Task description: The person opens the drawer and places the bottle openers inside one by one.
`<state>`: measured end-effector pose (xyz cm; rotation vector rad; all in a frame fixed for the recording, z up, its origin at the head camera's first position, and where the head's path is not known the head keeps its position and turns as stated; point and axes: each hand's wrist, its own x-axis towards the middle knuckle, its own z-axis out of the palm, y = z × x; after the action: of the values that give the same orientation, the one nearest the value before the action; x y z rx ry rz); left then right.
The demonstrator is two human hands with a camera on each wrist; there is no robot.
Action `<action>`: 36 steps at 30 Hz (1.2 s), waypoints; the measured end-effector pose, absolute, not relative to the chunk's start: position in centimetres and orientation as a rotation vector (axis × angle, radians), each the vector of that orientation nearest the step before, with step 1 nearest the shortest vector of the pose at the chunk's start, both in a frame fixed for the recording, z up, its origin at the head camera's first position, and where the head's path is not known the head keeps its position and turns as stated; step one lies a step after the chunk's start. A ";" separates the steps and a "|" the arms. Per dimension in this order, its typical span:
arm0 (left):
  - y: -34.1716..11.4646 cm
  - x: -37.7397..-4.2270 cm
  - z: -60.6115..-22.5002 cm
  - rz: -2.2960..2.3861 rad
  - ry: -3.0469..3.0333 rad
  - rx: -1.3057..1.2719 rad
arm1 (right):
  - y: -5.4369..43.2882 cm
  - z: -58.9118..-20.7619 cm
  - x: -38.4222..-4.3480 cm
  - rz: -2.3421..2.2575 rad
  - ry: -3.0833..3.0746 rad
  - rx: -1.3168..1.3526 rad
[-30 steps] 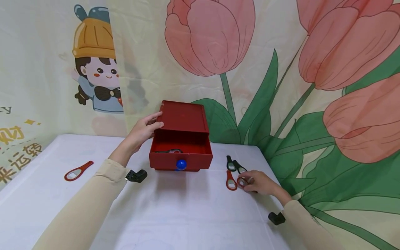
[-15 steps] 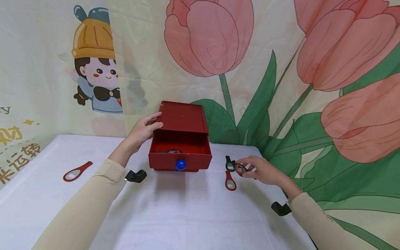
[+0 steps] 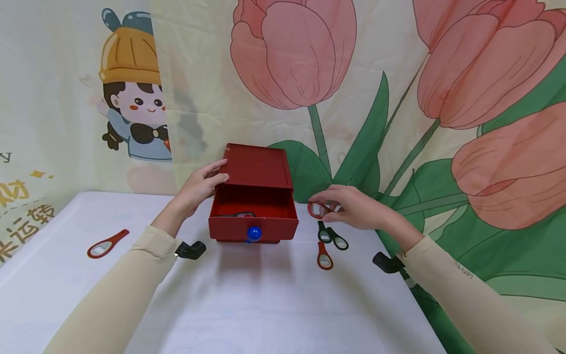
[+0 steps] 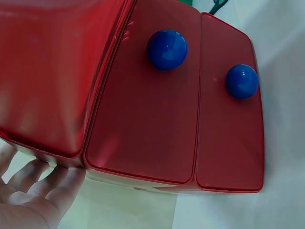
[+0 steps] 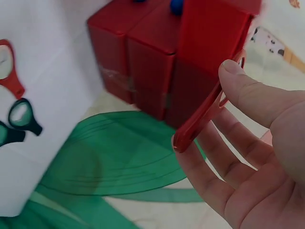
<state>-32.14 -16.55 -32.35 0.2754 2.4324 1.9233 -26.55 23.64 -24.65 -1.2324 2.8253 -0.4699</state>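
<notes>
My left hand (image 3: 199, 189) rests against the left side of a red drawer unit (image 3: 256, 164), fingers extended along it. One drawer (image 3: 252, 228) is pulled out; a dark-rimmed tool (image 3: 240, 214) lies inside. In the left wrist view two flat fronts carry blue knobs (image 4: 167, 49). My right hand (image 3: 355, 206) is raised at the unit's right and pinches a red bottle opener (image 5: 205, 112) between thumb and fingers. Below that hand lie two dark green openers, the left one (image 3: 324, 233) touching the other (image 3: 339, 239), and a red opener (image 3: 325, 258).
Another red opener (image 3: 107, 244) lies far left on the white-covered table (image 3: 274, 305). Behind the table hangs a cloth (image 3: 199, 98) printed with tulips and a cartoon figure. Each wrist wears a black camera, such as the left one (image 3: 191, 250).
My right hand has lifted the red opener from the group at the right and carried it up and left, toward the drawer unit. The left hand has stayed in place.
</notes>
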 end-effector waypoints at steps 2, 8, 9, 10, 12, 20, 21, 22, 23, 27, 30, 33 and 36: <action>-16.5 -32.1 -32.4 1.918 2.441 0.273 | 22.4 -23.8 -26.6 -0.447 2.813 -1.244; -16.5 -32.1 -32.4 1.928 2.434 0.293 | 19.6 -22.5 -27.5 -0.376 2.788 -1.289; -16.5 -32.1 -32.4 1.931 2.431 0.297 | 19.2 -22.4 -27.6 -0.369 2.782 -1.291; -16.5 -32.1 -32.4 1.932 2.427 0.298 | 18.8 -22.3 -27.8 -0.365 2.775 -1.296; -16.6 -32.2 -32.5 1.933 2.422 0.300 | 18.1 -22.1 -28.1 -0.368 2.754 -1.301; -16.7 -32.2 -32.6 1.940 2.415 0.296 | 15.2 -22.3 -29.1 -0.357 2.697 -1.356; -16.7 -32.2 -32.6 1.941 2.414 0.297 | 14.9 -22.4 -29.2 -0.350 2.692 -1.366; -16.7 -32.2 -32.6 1.942 2.413 0.297 | 14.6 -22.5 -29.3 -0.344 2.688 -1.375; -16.7 -32.2 -32.6 1.943 2.411 0.298 | 14.3 -22.5 -29.4 -0.338 2.684 -1.380; -16.7 -32.1 -32.5 1.941 2.411 0.306 | 13.5 -22.7 -29.7 -0.328 2.677 -1.383; -16.7 -32.0 -32.5 1.945 2.411 0.310 | 13.0 -22.7 -29.9 -0.322 2.672 -1.377; -16.7 -31.9 -32.4 1.945 2.411 0.310 | 12.6 -22.7 -29.9 -0.308 2.666 -1.372; -16.7 -31.9 -32.4 1.946 2.409 0.304 | 12.2 -22.8 -30.0 -0.296 2.661 -1.373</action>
<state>-31.90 -16.74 -32.40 0.3045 2.4091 1.9458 -29.98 12.21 -22.78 -1.3732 2.6608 -0.2958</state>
